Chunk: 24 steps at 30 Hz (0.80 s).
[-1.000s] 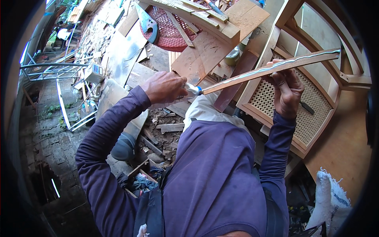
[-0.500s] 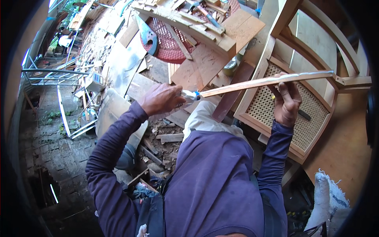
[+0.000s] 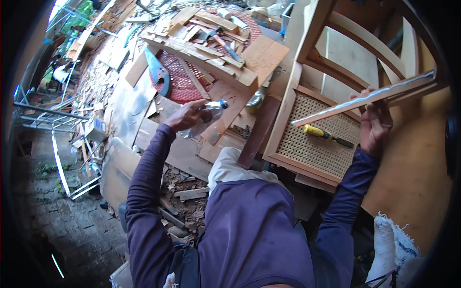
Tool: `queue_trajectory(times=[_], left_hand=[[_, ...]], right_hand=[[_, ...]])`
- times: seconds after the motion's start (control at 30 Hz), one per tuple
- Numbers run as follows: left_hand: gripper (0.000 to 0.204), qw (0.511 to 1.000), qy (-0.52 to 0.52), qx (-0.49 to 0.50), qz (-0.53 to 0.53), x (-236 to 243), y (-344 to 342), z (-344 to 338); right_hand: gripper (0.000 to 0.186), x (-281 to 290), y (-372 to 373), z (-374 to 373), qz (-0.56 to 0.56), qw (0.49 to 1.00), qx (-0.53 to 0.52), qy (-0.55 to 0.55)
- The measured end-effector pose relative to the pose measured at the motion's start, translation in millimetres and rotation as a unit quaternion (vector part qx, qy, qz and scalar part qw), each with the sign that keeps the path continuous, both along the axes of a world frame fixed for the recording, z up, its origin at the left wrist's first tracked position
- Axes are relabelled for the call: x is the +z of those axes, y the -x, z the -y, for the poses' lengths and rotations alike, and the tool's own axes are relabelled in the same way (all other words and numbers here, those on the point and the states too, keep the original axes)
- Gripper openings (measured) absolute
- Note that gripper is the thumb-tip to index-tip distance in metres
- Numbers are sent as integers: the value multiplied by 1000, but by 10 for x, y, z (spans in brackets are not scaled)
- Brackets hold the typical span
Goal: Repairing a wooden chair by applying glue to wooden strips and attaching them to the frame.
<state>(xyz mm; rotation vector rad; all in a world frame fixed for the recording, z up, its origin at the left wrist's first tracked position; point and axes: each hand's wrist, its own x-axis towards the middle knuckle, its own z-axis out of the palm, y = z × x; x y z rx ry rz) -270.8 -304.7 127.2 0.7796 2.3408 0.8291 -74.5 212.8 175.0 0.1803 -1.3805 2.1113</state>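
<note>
Holding a long pale wooden strip [image 3: 365, 100] aloft in the right hand [image 3: 376, 126], whose grip is closed around it, a person sits over a chair frame with a woven cane seat [image 3: 321, 135]. Meanwhile the left hand [image 3: 188, 115] wraps around a clear plastic bottle with a blue cap [image 3: 207, 116] over scattered offcuts. By the look of it, the strip is not yet fitted to the chair. A yellow-handled chisel [image 3: 324, 135] rests on the cane, and a saw [image 3: 158, 76] lies beyond.
</note>
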Motion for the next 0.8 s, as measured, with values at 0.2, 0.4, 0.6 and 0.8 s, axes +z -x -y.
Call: queue_trajectory(times=[0.2, 0.4, 0.6, 0.8], left_hand=[[37, 999, -11, -27, 18, -503, 367, 7], [44, 988, 58, -137, 45, -346, 500, -245], [28, 990, 17, -134, -42, -537, 472, -221], [35, 960, 6, -85, -266, -375, 153, -415]], right_hand=[[37, 529, -157, -134, 110, 879, -165, -435], [38, 215, -145, -182, 120, 719, -237, -642], [27, -266, -208, -270, 205, 696, -196, -660], [28, -746, -264, -411, 199, 654, -181, -707]])
